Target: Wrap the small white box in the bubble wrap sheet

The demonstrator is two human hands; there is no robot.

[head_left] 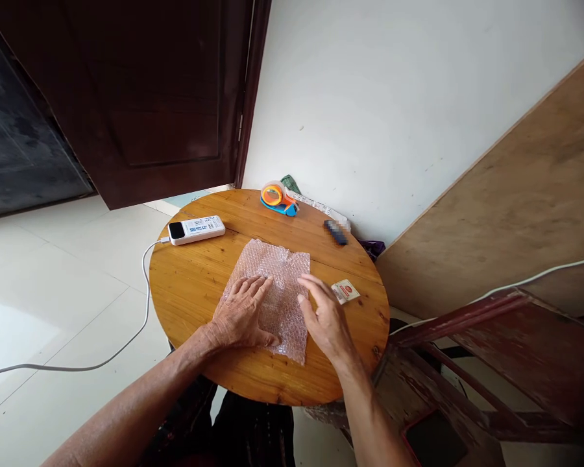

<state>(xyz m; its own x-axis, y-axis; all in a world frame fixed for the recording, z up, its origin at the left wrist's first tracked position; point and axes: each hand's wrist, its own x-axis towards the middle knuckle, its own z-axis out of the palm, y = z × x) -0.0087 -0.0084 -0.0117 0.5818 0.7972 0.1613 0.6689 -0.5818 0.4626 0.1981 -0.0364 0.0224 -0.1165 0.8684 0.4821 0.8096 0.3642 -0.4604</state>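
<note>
A sheet of clear bubble wrap (285, 279) lies on the round wooden table (185, 298). My left hand (246, 311) rests on its left part, fingers stretched out and thumb pointing right. Over the sheet's right edge is my right hand (324, 314), its fingers slightly bent and apart, with nothing held in it. Whether its fingertips touch the wrap I cannot tell. Just beyond that hand, to the right, lies a small pale card (345, 291) with a red print, partly covered by the hand.
At the table's back stands an orange and blue tape dispenser (279, 198). A white power bank (197, 230) with a cable (143, 318) lies back left. A dark, blurred-out object (335, 232) is back right. A white wall (370, 97) and wooden chair (491, 331) border the table.
</note>
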